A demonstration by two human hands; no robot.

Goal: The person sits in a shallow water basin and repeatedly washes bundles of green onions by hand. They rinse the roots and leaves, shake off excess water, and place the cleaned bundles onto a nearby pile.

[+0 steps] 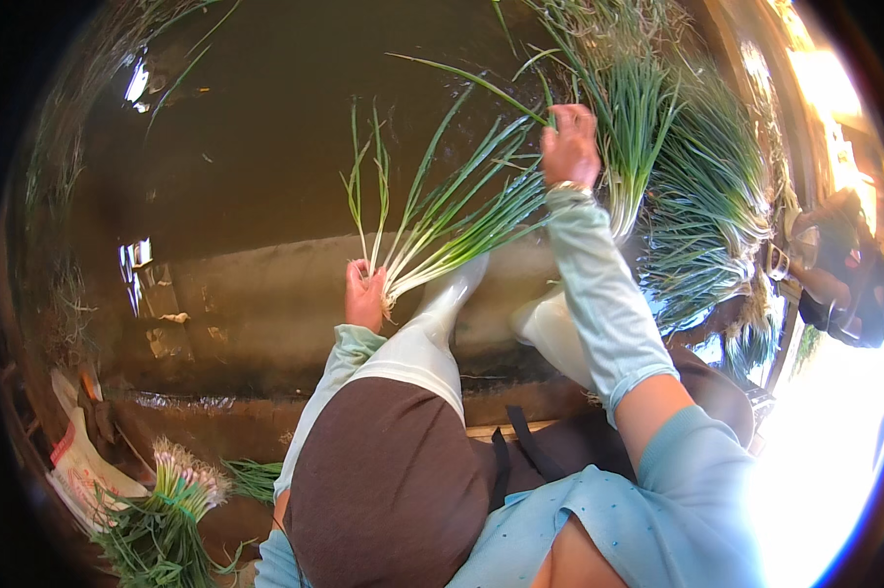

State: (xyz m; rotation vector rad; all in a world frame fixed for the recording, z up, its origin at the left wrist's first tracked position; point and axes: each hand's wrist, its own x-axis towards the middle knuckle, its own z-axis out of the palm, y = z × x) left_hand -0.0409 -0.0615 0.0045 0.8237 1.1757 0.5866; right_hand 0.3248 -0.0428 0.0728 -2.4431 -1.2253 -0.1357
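The person sat at the edge of a pool of muddy brown water (265,127), white rubber boots (442,304) resting on the wet concrete ledge (246,294) beside it. The left hand (365,296) was closed around the white root ends of a small bunch of green onions (452,220), whose long leaves fanned up and to the right over the water. The right hand (570,145), farther off and to the right, was curled with its fingers bent down onto the leaf tips of that same bunch, just beside a large heap of green onions (687,196) piled at the far right; whether it actually pinched any leaves could not be told. Both arms wore pale blue sleeves, and a dark brown apron covered the lap. At the near left, well apart from the hands, a tied bundle of green onions (172,500) lay with its pale roots upward, next to a white printed sack (79,461). At the right edge another person (838,265) crouched near the heap.
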